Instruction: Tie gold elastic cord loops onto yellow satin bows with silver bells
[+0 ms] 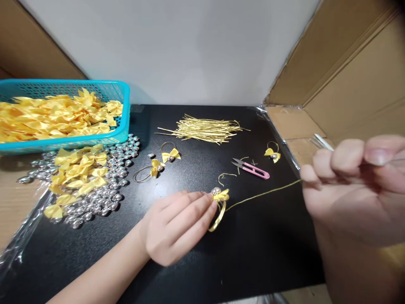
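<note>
My left hand [180, 223] pinches a yellow ribbon bow [221, 195] with a silver bell [216, 191] beside it. A gold ring-shaped band [218, 219] hangs below the bow, partly hidden by my fingers. From there a thin gold cord [265, 194] runs taut up to the right. My right hand [354, 190] is closed on that cord, raised near the right edge of the view. Pink-handled thread snips [253, 169] lie on the black table beyond my hands, with cord scraps [226, 175] close by.
A turquoise basket [126, 114] of yellow bows stands at the left. Silver bells [104, 204] and loose bows [84, 166] are heaped before it. A bundle of gold cords [205, 130] lies at the back. Several finished-looking bow loops [171, 155] rest about the table. Cardboard walls [357, 76] flank it.
</note>
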`<move>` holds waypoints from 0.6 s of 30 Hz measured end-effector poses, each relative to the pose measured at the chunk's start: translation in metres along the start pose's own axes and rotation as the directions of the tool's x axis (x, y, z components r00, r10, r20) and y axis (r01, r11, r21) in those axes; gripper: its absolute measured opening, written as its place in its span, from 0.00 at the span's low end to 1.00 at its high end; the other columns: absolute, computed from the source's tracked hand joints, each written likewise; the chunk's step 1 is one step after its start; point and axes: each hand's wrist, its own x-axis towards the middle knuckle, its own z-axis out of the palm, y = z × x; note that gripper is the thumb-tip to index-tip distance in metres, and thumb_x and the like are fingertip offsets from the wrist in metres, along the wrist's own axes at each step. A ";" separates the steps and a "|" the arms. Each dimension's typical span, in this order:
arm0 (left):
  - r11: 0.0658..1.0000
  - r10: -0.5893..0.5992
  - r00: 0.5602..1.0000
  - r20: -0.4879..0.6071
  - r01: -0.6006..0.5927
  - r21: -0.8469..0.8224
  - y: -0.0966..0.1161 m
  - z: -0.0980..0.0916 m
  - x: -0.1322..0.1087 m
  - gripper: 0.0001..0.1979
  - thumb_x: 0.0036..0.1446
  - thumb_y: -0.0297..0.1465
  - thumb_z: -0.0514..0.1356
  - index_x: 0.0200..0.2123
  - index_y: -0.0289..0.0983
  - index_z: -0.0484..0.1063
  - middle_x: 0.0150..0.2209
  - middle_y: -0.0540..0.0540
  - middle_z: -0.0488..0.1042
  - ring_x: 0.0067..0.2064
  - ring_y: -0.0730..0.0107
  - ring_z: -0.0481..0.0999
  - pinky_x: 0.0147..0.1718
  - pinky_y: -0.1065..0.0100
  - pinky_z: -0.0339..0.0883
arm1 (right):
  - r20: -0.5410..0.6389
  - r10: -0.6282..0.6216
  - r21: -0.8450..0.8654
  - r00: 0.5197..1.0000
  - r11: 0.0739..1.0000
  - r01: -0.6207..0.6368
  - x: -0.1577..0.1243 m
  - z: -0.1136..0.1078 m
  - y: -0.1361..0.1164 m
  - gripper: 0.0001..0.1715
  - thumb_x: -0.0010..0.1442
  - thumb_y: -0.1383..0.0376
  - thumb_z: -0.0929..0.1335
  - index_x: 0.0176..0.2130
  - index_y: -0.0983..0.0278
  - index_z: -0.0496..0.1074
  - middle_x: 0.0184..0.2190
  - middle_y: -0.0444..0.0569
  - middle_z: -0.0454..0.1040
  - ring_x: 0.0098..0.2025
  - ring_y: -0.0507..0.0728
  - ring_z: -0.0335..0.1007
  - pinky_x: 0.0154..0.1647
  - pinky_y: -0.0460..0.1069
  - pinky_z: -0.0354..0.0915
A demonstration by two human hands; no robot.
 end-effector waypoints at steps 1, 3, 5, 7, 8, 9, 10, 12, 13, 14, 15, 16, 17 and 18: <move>1.000 0.006 1.000 0.002 -0.006 -0.004 0.003 -0.001 0.000 0.16 0.69 0.24 0.47 0.47 0.34 0.74 0.42 0.41 0.83 0.48 0.63 0.80 0.48 0.63 0.76 | 0.009 0.020 0.049 1.000 0.999 -0.020 0.000 -0.002 0.001 0.10 0.57 0.69 0.72 0.28 0.60 0.66 0.17 0.37 0.47 0.16 0.48 0.41 0.12 0.45 0.44; 1.000 0.028 1.000 0.001 -0.028 -0.007 0.008 -0.001 0.000 0.16 0.69 0.23 0.47 0.45 0.34 0.75 0.41 0.42 0.83 0.47 0.64 0.81 0.49 0.63 0.75 | -0.044 0.028 0.060 0.999 0.998 -0.026 -0.001 -0.007 0.002 0.11 0.57 0.70 0.71 0.28 0.60 0.66 0.18 0.38 0.48 0.17 0.47 0.41 0.13 0.46 0.45; 0.999 0.026 1.000 -0.008 -0.026 -0.029 0.011 -0.002 -0.002 0.16 0.68 0.22 0.48 0.43 0.34 0.76 0.40 0.43 0.84 0.47 0.64 0.81 0.51 0.64 0.75 | -0.135 0.042 0.045 0.990 0.998 -0.036 -0.002 -0.013 0.000 0.11 0.58 0.70 0.71 0.28 0.61 0.65 0.20 0.38 0.49 0.18 0.47 0.41 0.14 0.47 0.44; 0.999 -0.004 1.000 -0.019 0.003 -0.050 0.016 -0.003 -0.004 0.15 0.66 0.20 0.50 0.45 0.36 0.76 0.41 0.45 0.84 0.47 0.65 0.82 0.52 0.65 0.76 | -0.191 0.069 0.052 0.979 0.997 -0.060 -0.001 -0.018 -0.001 0.11 0.58 0.69 0.70 0.28 0.60 0.64 0.20 0.38 0.49 0.18 0.48 0.41 0.14 0.48 0.43; 0.998 -0.024 0.999 -0.023 0.023 -0.052 0.018 -0.004 -0.005 0.16 0.65 0.20 0.51 0.47 0.37 0.76 0.42 0.47 0.83 0.47 0.65 0.82 0.52 0.65 0.76 | -0.196 0.083 0.066 0.977 0.995 -0.071 -0.001 -0.020 0.000 0.11 0.58 0.69 0.70 0.29 0.60 0.64 0.20 0.38 0.49 0.18 0.48 0.41 0.13 0.48 0.43; 0.998 -0.041 0.999 -0.024 0.040 -0.042 0.021 -0.005 -0.006 0.17 0.64 0.19 0.53 0.48 0.39 0.75 0.43 0.48 0.83 0.46 0.65 0.82 0.53 0.64 0.76 | -0.172 0.098 0.083 0.980 0.993 -0.084 0.000 -0.021 0.001 0.11 0.58 0.69 0.70 0.29 0.60 0.64 0.19 0.37 0.48 0.17 0.48 0.40 0.13 0.48 0.43; 0.998 -0.057 0.998 -0.022 0.056 -0.030 0.023 -0.006 -0.007 0.18 0.63 0.19 0.54 0.50 0.40 0.75 0.44 0.49 0.83 0.46 0.64 0.82 0.53 0.63 0.77 | -0.103 0.110 0.101 0.989 0.990 -0.100 0.000 -0.020 0.004 0.10 0.57 0.68 0.71 0.29 0.60 0.65 0.19 0.37 0.48 0.17 0.48 0.41 0.12 0.47 0.44; 0.996 -0.083 0.996 -0.018 0.082 -0.020 0.026 -0.007 -0.008 0.20 0.63 0.20 0.55 0.53 0.42 0.74 0.46 0.50 0.82 0.45 0.63 0.83 0.52 0.62 0.78 | 0.103 0.118 0.103 0.988 0.986 -0.128 -0.002 -0.012 0.011 0.08 0.57 0.67 0.71 0.30 0.60 0.67 0.17 0.36 0.48 0.15 0.47 0.42 0.11 0.46 0.46; 0.996 -0.088 0.996 -0.020 0.088 -0.027 0.027 -0.007 -0.010 0.20 0.63 0.21 0.56 0.55 0.43 0.73 0.47 0.50 0.82 0.46 0.62 0.83 0.52 0.62 0.78 | 0.246 0.117 0.067 0.962 0.988 -0.137 -0.005 -0.005 0.015 0.08 0.57 0.66 0.72 0.30 0.59 0.69 0.15 0.35 0.49 0.14 0.47 0.44 0.11 0.46 0.49; 0.996 -0.086 0.996 -0.024 0.085 -0.038 0.027 -0.007 -0.012 0.21 0.63 0.21 0.56 0.56 0.44 0.73 0.47 0.51 0.82 0.46 0.62 0.82 0.51 0.64 0.78 | 0.295 0.121 0.000 0.948 0.992 -0.126 -0.009 0.004 0.019 0.06 0.59 0.65 0.71 0.31 0.58 0.70 0.16 0.35 0.52 0.14 0.46 0.46 0.12 0.45 0.50; 0.995 -0.087 0.996 -0.028 0.086 -0.049 0.026 -0.005 -0.014 0.22 0.63 0.22 0.56 0.57 0.44 0.71 0.48 0.51 0.81 0.46 0.63 0.82 0.51 0.65 0.78 | 0.287 0.151 -0.131 0.946 0.984 -0.117 -0.014 0.014 0.022 0.04 0.58 0.65 0.72 0.33 0.59 0.72 0.18 0.36 0.56 0.16 0.46 0.49 0.14 0.45 0.51; 0.994 -0.092 0.995 -0.038 0.090 -0.060 0.026 -0.003 -0.018 0.23 0.63 0.23 0.55 0.59 0.45 0.70 0.49 0.51 0.81 0.46 0.64 0.82 0.50 0.66 0.78 | 0.299 0.219 -0.299 0.929 0.946 -0.126 -0.019 0.023 0.025 0.08 0.55 0.66 0.75 0.37 0.60 0.74 0.19 0.37 0.61 0.18 0.47 0.54 0.17 0.45 0.54; 0.993 -0.100 0.994 -0.038 0.097 -0.071 0.026 0.000 -0.023 0.24 0.64 0.24 0.55 0.61 0.46 0.68 0.49 0.52 0.81 0.45 0.65 0.82 0.49 0.68 0.78 | 0.387 0.246 -0.370 0.889 0.924 -0.095 -0.024 0.033 0.027 0.14 0.51 0.66 0.77 0.40 0.61 0.75 0.19 0.37 0.63 0.19 0.46 0.54 0.17 0.44 0.54; 0.986 -0.157 0.987 -0.038 0.154 -0.071 0.026 0.003 -0.028 0.25 0.64 0.25 0.54 0.63 0.49 0.65 0.49 0.53 0.81 0.44 0.65 0.83 0.48 0.68 0.78 | 0.445 0.257 -0.406 0.858 0.912 -0.063 -0.029 0.040 0.029 0.15 0.50 0.67 0.77 0.39 0.62 0.76 0.21 0.38 0.67 0.19 0.45 0.55 0.17 0.43 0.53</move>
